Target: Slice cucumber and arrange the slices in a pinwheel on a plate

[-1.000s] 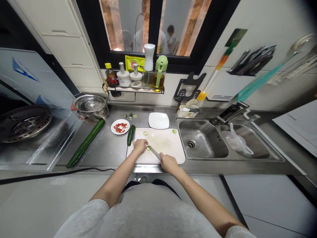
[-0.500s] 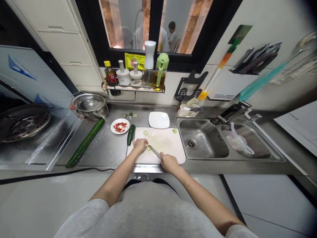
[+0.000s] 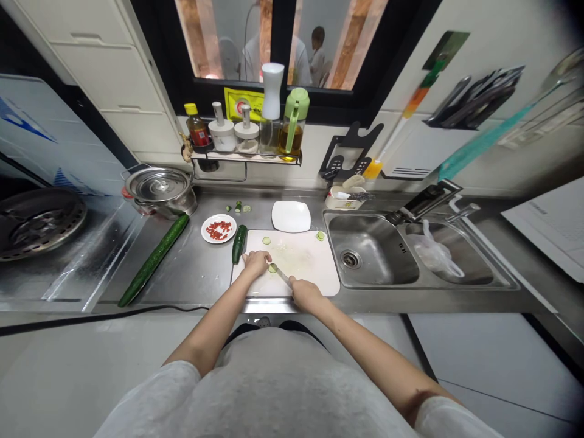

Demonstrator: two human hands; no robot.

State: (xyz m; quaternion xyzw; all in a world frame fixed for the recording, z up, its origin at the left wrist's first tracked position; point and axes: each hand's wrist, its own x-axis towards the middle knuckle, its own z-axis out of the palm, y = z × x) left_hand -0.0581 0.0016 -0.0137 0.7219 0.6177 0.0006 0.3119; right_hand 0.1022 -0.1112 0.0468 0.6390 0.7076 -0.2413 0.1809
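Note:
My left hand (image 3: 255, 263) is curled over a short piece of cucumber (image 3: 272, 267) on the white cutting board (image 3: 314, 267). My right hand (image 3: 305, 293) is closed round the handle of a knife (image 3: 283, 277) whose blade rests at the cucumber's cut end. Two loose cucumber slices lie at the board's far edge. A half cucumber (image 3: 239, 243) lies beside the board's left edge.
A long whole cucumber (image 3: 154, 260) lies on the steel counter to the left, near a lidded pot (image 3: 159, 190). A small plate of red chilli (image 3: 219, 229) and a white square plate (image 3: 291, 216) stand behind the board. The sink (image 3: 370, 258) is to the right.
The view has shifted slightly. Both hands stay at the same place on the board, the knife still at the cucumber piece.

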